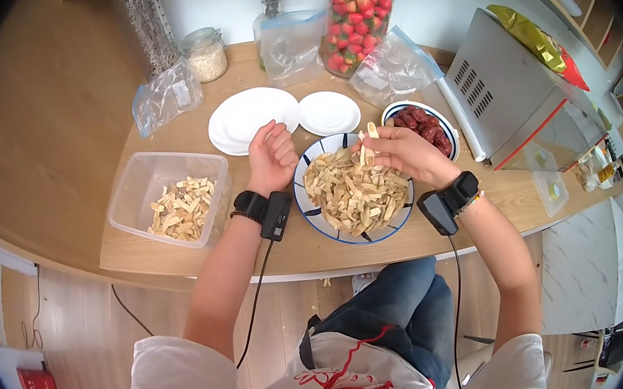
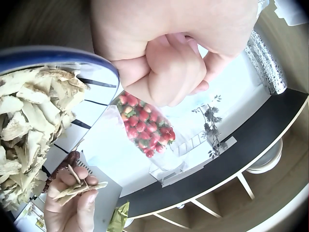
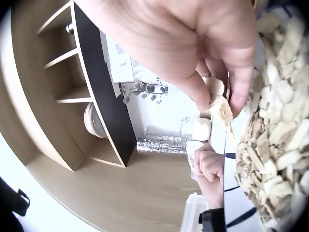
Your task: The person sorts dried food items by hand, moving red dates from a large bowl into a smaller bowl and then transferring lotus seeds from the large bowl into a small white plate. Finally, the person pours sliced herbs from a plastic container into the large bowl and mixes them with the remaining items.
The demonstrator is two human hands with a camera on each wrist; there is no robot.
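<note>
My right hand (image 1: 407, 152) pinches a few pale dried slices (image 3: 219, 107) between thumb and fingers, over the right side of a blue-rimmed plate (image 1: 314, 221). Heaped on that plate is a pile of the same dried slices (image 1: 357, 199). To the left of the plate, my left hand (image 1: 273, 157) is raised with its fingers curled in, and nothing shows in it. A clear plastic box (image 1: 124, 206) further left contains more slices (image 1: 184, 208). Behind my right hand, a bowl (image 1: 455, 141) holds dark red dried fruit (image 1: 426, 128).
Two white plates (image 1: 254, 113) (image 1: 329, 113) lie behind the hands. Further back are a bag of strawberries (image 1: 358, 26), a glass jar (image 1: 204, 55) and several clear zip bags (image 1: 295, 48). A grey appliance (image 1: 504, 79) stands at the right, beside a white roll (image 1: 462, 122).
</note>
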